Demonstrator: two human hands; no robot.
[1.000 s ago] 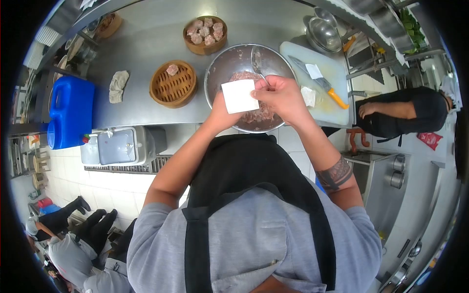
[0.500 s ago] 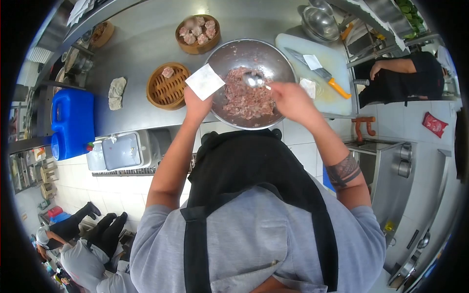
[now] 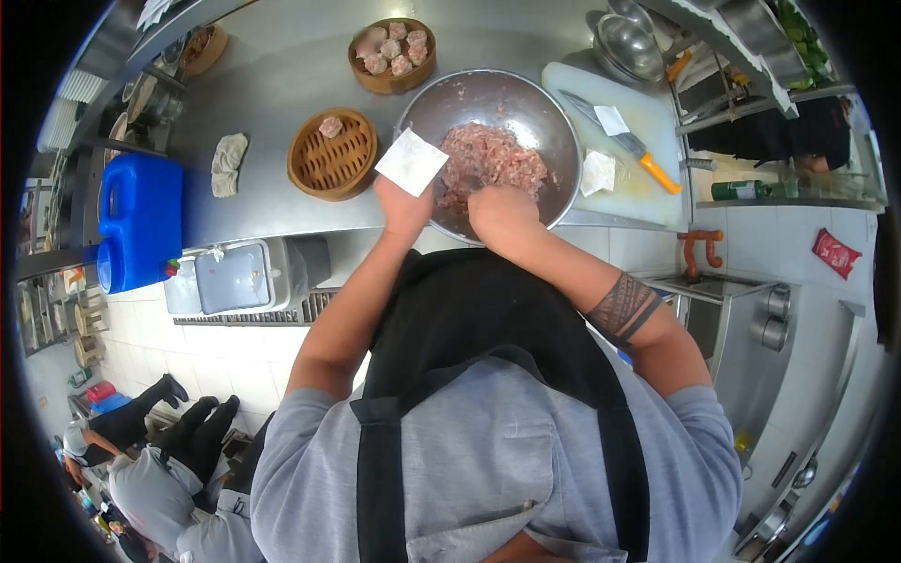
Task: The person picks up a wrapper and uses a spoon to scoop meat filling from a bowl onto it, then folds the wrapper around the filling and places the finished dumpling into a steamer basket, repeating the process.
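Observation:
My left hand (image 3: 405,210) holds a square white dumpling wrapper (image 3: 411,162), which lies flat over the fingers at the left rim of a metal mixing bowl (image 3: 557,122). Inside the bowl is pinkish minced meat (image 3: 499,155). My right hand (image 3: 504,214) is closed at the bowl's near side, gripping a metal spoon (image 3: 471,183) whose head is in the meat and mostly hidden. To the left, a bamboo steamer (image 3: 328,186) carries one dumpling (image 3: 330,127). Behind it, another bamboo steamer (image 3: 399,85) holds several filled dumplings (image 3: 395,58).
On the right, a white cutting board (image 3: 652,108) bears an orange-handled knife (image 3: 660,174) and loose wrappers (image 3: 598,173). Metal bowls (image 3: 629,47) stand behind it. Leftward are a folded cloth (image 3: 228,165) and a blue jug (image 3: 143,225). Other people (image 3: 155,497) are at lower left.
My right hand has come down and left with the spoon, from above the meat into it at the near side. The wrapper stays in my left hand. A person's arm at right has moved back.

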